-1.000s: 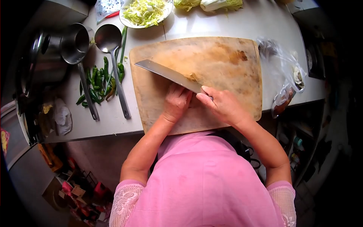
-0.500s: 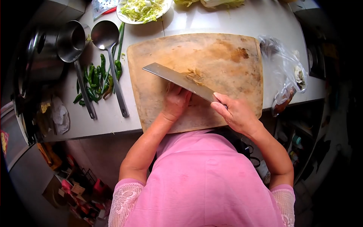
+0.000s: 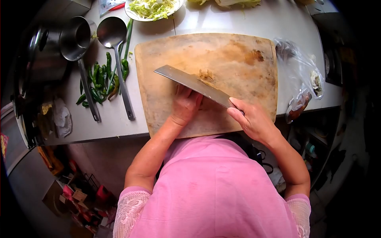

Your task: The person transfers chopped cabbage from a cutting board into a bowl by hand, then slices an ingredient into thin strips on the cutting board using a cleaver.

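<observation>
My right hand (image 3: 252, 120) is wrapped round the handle of a cleaver (image 3: 194, 86), whose broad blade slants up to the left over the wooden cutting board (image 3: 170, 51). Thin brown slices (image 3: 206, 76) of some food lie against the blade's far side. Close on the near side, my left hand (image 3: 185, 105) is curled on the board. Its fingertips are partly covered by the blade, and whatever they press on is hidden.
Left of the board lie green chili peppers (image 3: 97, 83), a ladle (image 3: 112, 33) and a deeper metal scoop (image 3: 75, 39). Behind stands a plate of shredded cabbage (image 3: 152, 10). A clear plastic bag (image 3: 295, 59) rests to the right, beside the counter's edge.
The view has shifted slightly. The cleaver and my right hand have moved a little to the right, and the brown slices beside the blade stand in a slightly different bunch.
</observation>
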Demonstrator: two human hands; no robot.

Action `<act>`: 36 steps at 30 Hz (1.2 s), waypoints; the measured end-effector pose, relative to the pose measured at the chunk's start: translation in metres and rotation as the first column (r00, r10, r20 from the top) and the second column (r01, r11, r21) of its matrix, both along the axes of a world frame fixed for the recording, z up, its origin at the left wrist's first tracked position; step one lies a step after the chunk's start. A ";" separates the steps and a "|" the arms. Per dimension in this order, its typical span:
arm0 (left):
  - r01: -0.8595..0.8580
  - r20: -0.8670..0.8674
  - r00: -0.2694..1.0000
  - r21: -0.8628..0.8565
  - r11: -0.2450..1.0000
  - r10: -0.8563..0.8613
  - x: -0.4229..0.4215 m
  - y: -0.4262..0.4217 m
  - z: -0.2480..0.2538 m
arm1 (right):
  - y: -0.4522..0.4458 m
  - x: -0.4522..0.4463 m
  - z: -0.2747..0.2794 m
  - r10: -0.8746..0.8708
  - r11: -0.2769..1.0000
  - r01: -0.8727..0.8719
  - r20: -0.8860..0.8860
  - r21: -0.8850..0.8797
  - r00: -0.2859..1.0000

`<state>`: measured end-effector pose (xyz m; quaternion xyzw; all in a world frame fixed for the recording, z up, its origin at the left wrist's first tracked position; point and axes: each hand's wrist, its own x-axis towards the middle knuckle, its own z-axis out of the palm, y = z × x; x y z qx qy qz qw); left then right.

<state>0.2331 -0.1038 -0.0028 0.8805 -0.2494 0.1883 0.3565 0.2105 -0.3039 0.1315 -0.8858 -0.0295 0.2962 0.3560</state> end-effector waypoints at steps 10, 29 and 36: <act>-0.008 0.039 0.999 0.005 1.000 0.007 0.001 -0.001 0.001 | 0.016 0.013 -0.034 0.014 1.000 -0.013 0.103 -0.012 0.995; -0.026 0.029 0.999 0.009 1.000 0.025 -0.002 0.001 -0.004 | 0.001 0.001 -0.015 0.065 0.998 -0.065 0.072 0.004 0.995; -0.033 0.031 0.999 -0.002 0.999 0.033 -0.001 -0.001 -0.005 | 0.022 0.013 -0.028 0.002 1.000 0.000 0.080 -0.029 0.997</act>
